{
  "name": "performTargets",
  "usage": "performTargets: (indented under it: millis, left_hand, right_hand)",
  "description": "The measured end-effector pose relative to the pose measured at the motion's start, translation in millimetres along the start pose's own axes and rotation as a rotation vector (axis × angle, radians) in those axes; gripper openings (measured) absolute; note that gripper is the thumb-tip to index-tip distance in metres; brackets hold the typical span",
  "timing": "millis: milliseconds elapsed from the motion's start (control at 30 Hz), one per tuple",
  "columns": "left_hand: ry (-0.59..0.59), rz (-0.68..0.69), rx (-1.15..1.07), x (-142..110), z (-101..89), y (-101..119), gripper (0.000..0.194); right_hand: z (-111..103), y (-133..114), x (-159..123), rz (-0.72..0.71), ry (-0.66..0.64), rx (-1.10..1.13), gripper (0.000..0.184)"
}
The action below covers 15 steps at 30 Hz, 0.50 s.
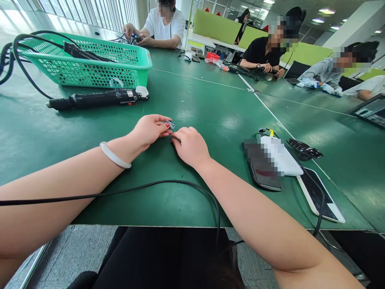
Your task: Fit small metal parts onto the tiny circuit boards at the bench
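Between the thumb and fingers of my left hand (152, 129) is a small flat piece (170, 124) with dark and silvery markings, like a small circuit board. My left hand is closed on it, just above the green table. A white bangle (114, 155) circles that wrist. Right beside it, my right hand (191, 145) has its fingers curled in, their tips close to my left fingertips. Whatever those fingers pinch, if anything, is hidden or too small to name. Beyond my left hand lies a black electric screwdriver (99, 99).
A green basket (90, 78) with black tools and cables stands back left. To the right lie a black phone (266, 176), a white device (281, 156), a white-framed phone (321, 192) and a black hair clip (304, 148). A black cable (168, 182) crosses in front. Several people sit across the table.
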<state>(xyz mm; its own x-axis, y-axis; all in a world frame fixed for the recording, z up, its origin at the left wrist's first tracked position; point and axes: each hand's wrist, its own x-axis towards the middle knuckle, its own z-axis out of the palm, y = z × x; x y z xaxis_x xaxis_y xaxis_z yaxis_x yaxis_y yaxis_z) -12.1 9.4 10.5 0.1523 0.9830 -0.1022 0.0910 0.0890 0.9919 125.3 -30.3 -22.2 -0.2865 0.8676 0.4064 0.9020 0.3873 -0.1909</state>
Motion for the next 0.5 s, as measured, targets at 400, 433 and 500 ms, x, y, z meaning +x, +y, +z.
performTargets:
  millis: [400, 433, 500]
  left_hand:
    - [0.01, 0.011, 0.009, 1.9, -2.6, 0.0, 0.014]
    - [0.009, 0.01, 0.01, 2.0, -2.7, 0.1, 0.014]
    - [0.008, 0.008, 0.016, 2.2, -2.9, 0.2, 0.014]
  right_hand:
    - [-3.8, -1.3, -1.2, -0.011, -0.037, 0.064, 0.023]
    - [-2.9, -1.9, -1.4, -0.025, -0.038, 0.065, 0.022]
    - [-0.4, -3.1, -1.6, -0.055, -0.042, 0.052, 0.02]
